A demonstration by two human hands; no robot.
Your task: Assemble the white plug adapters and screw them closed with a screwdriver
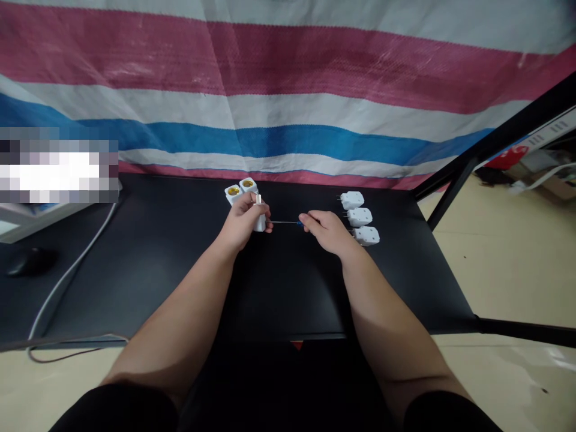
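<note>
My left hand [246,221] is closed around a small white plug piece [260,222], held upright over the black table. A screwdriver [285,222] lies level between my hands, its thin shaft reaching to the plug's right side. Whether the tip sits in a screw is too small to tell. My right hand [321,227] grips the blue handle, most of which is hidden by the fingers. Just behind my left hand stand white lamp sockets [248,185] with brass-coloured insides. To the right of my right hand, three white plugs [359,216] lie in a column, prongs pointing left.
A black mouse [31,262] and a grey cable [74,264] lie on the black table [288,300] at left, near a blurred-out device. Striped tarp [288,108] hangs along the back edge. A black metal frame [477,156] rises at the right end.
</note>
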